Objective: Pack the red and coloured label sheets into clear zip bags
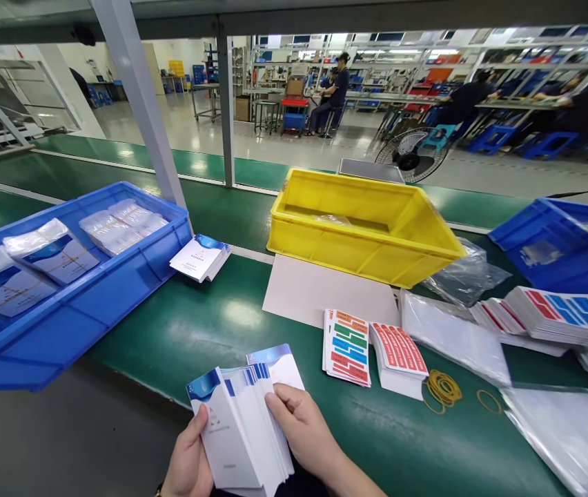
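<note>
Low in the head view, my left hand [190, 452] grips a fanned stack of white and blue booklets [232, 442] by its left side, thumb on the front cover. My right hand [301, 424] is closed at the stack's right side, its thumb and fingers pinching the booklets' edges. Behind the fan, one more blue-topped booklet [286, 362] shows near my right fingers. A small pile of similar booklets [201, 258] lies on the green bench beside the blue bin. To the right are sticker sheets in several colours [346, 347] and a stack of red sticker sheets [399, 351].
A blue bin [81, 310] at left holds bagged booklets. A yellow bin [356, 241] stands at the back, over cardboard [319, 290]. Rubber bands [444, 388], plastic bags [454, 335], more sticker stacks [568, 314] and another blue bin [557, 241] occupy the right. A metal post [141, 103] rises behind the left bin.
</note>
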The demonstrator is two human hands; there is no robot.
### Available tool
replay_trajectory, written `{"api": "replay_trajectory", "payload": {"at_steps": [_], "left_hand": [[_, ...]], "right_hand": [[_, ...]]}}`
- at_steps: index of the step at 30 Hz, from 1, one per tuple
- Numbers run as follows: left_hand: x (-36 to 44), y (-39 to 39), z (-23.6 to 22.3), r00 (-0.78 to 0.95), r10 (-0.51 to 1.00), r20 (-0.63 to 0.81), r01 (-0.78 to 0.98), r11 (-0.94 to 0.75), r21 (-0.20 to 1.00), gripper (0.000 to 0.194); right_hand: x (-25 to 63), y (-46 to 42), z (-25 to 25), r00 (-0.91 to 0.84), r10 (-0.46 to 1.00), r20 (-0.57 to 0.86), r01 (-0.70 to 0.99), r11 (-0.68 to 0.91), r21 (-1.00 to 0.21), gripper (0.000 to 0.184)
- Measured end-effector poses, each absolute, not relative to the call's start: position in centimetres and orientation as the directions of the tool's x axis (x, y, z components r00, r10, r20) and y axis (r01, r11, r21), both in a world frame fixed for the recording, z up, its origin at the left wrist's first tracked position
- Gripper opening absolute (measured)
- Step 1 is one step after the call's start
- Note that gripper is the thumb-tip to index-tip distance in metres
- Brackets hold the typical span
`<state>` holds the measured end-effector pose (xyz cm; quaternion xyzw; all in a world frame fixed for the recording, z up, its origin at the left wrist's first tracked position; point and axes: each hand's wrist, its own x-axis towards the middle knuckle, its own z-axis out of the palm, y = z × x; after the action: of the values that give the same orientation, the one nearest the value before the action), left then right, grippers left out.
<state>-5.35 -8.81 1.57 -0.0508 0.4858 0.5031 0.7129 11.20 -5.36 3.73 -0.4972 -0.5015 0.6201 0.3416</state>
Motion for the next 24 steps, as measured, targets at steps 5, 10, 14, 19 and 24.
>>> {"api": "replay_trajectory", "payload": {"at_steps": [5,10,14,19,24], "left_hand": [[-5.2,-8.8,1.8,0.024,0.644,-0.765,-0.743,0.524,0.417,0.046],[-5.1,-8.7,1.8,0.013,0.625,-0.78,-0.738,0.532,0.414,0.043],[-4.9,-8.8,1.7,0.009,0.64,-0.768,-0.746,0.516,0.421,0.037],[-5.4,-9.0,0.6,0.082,0.698,-0.712,-0.801,0.47,0.369,0.027],[-6.7,-8.9,-0.5,0.158,0.764,-0.625,-0.869,0.408,0.278,0.026]], "right_hand": [[10.8,-5.5,4.3,-0.268,0.942,-0.2,0.056,-0.192,-0.98,0.026],[10.8,-5.8,4.1,-0.236,0.958,-0.164,0.156,-0.129,-0.979,0.024],[10.6,-5.9,4.0,-0.196,0.972,-0.131,0.201,-0.091,-0.975,0.024],[10.7,-6.1,4.2,-0.152,0.985,-0.085,0.227,-0.05,-0.973,0.023],[12.0,-5.8,4.3,-0.082,0.994,-0.078,0.187,-0.061,-0.981,0.027]]}}
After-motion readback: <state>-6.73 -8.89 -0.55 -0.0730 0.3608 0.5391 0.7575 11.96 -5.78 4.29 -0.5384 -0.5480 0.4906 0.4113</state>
